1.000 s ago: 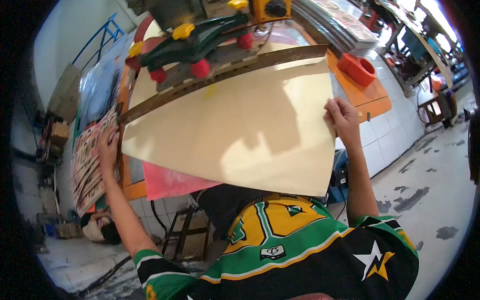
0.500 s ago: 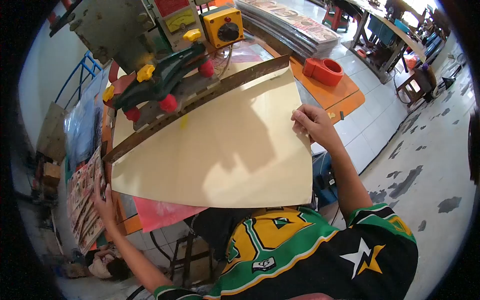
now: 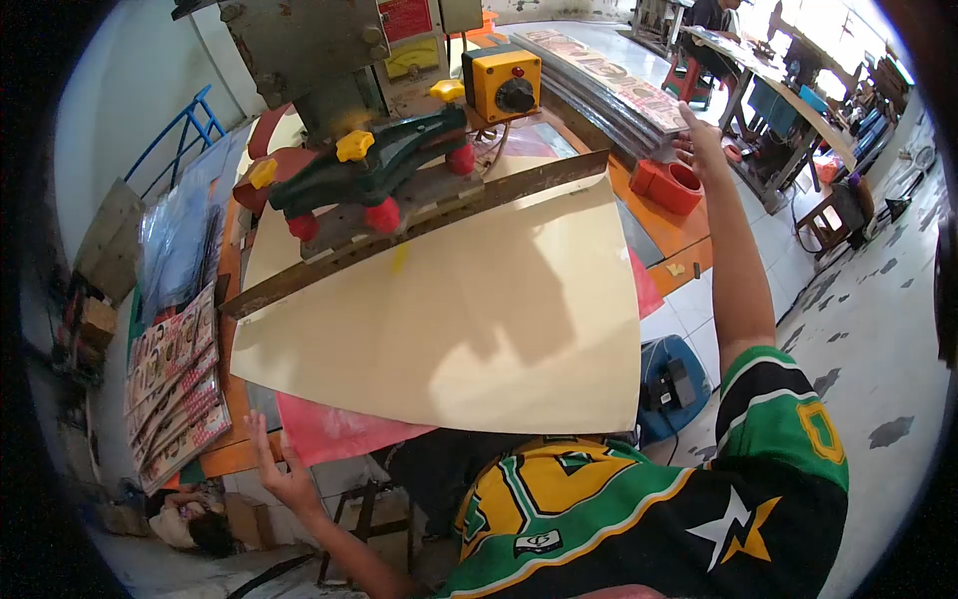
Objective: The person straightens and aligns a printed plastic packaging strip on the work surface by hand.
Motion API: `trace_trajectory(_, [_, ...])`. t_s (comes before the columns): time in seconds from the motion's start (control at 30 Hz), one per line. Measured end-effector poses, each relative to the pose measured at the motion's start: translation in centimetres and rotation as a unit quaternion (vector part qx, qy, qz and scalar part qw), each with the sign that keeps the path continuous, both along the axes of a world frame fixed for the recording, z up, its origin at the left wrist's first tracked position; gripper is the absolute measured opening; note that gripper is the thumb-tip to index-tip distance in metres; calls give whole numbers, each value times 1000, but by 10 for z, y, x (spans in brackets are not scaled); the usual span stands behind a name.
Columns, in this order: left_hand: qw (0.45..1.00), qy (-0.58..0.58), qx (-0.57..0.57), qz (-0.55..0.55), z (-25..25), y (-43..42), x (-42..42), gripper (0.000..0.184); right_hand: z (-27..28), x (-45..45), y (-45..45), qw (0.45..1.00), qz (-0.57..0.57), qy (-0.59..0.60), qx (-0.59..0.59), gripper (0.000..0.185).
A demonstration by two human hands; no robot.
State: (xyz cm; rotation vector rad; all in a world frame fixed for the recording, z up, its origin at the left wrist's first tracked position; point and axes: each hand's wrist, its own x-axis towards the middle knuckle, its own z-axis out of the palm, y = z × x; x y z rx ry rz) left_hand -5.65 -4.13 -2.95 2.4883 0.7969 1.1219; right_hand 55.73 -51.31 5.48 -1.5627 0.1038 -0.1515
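A large cream sheet (image 3: 449,349) lies across the work table, its far edge under a long metal bar (image 3: 429,232) of a machine. Off the sheet's lower left corner, my left hand (image 3: 287,481) is held with its fingers apart and nothing in them. My right hand (image 3: 703,148) reaches out beyond the sheet, by the near end of a stack of printed packs (image 3: 609,85) in clear plastic. Its fingers are spread and partly bent; whether they touch the stack I cannot tell. Pink film (image 3: 344,429) shows from under the sheet.
The machine's dark green clamp (image 3: 374,170) has red and yellow knobs. Beside it are a yellow control box (image 3: 502,85) and a red ring-shaped object (image 3: 667,187). Fanned printed packs (image 3: 180,384) lie at left. A blue device (image 3: 674,389) is right of the sheet; a person sits far back.
My right hand has let go of the sheet's right edge and moved up to the far stack. My left hand has drawn back from the fanned packs, toward me. The view has shifted.
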Motion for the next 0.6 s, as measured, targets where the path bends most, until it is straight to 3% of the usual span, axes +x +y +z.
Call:
trace_trajectory(0.13, [998, -29, -61, -8, -8, -9, 6, 38, -8, 24, 16, 988, -117, -46, -92, 88])
trace_trajectory(0.23, [994, -53, -97, -25, -8, -10, 10, 38, -15, 19, 11, 986, -110, -75, -99, 93])
trace_trajectory(0.57, [996, -45, -72, -2, -1, -24, 7, 35, -13, 24, -1, 994, -91, -47, -47, 71])
trace_trajectory(0.6, [996, -45, -73, -4, -2, -25, 6, 35, -27, 44, -14, 996, -68, -48, -37, 45])
